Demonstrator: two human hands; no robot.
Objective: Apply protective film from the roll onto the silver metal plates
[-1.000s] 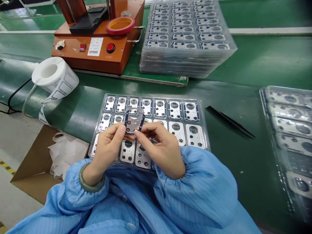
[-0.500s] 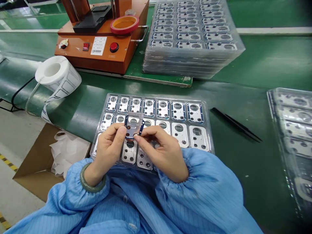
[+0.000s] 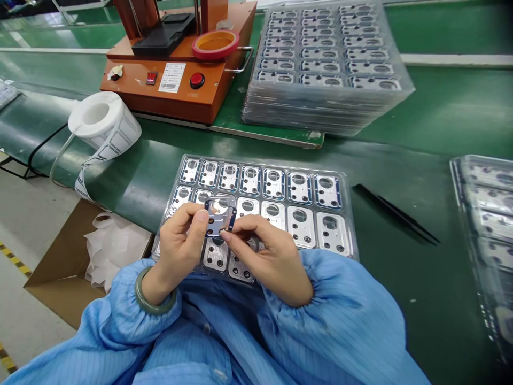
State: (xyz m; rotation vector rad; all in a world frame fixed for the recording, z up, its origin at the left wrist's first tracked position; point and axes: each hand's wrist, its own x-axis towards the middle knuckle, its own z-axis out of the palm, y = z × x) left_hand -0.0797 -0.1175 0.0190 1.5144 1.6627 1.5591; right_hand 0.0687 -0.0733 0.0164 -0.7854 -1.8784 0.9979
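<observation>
Between my two hands is a small rectangular panel (image 3: pixel 218 220), see-through in the middle with dark blue edges and small round holes. My left hand (image 3: pixel 182 243) pinches its left edge between thumb and fingers. At its lower right corner, my right hand (image 3: pixel 268 251) has thumb and fingertips closed on it. Below the panel lies a clear plastic tray (image 3: pixel 349 214) with rows of silver plates, each with a round opening and small dark holes. Plates in the back row show blue edging. My hands and sleeves cover part of the tray's front.
Black tweezers (image 3: pixel 395 214) lie right of the tray. A label roll (image 3: pixel 96 120) and an orange machine (image 3: pixel 160 101) carrying red tape (image 3: pixel 215 45) stand back left. Stacked trays (image 3: pixel 320 104) rise behind; more trays (image 3: pixel 492 224) sit far right. A cardboard box (image 3: pixel 60 267) holds white paper.
The whole view has shifted slightly, with the surroundings appearing further right and a little lower. Both hands keep hold of the panel in nearly the same pose.
</observation>
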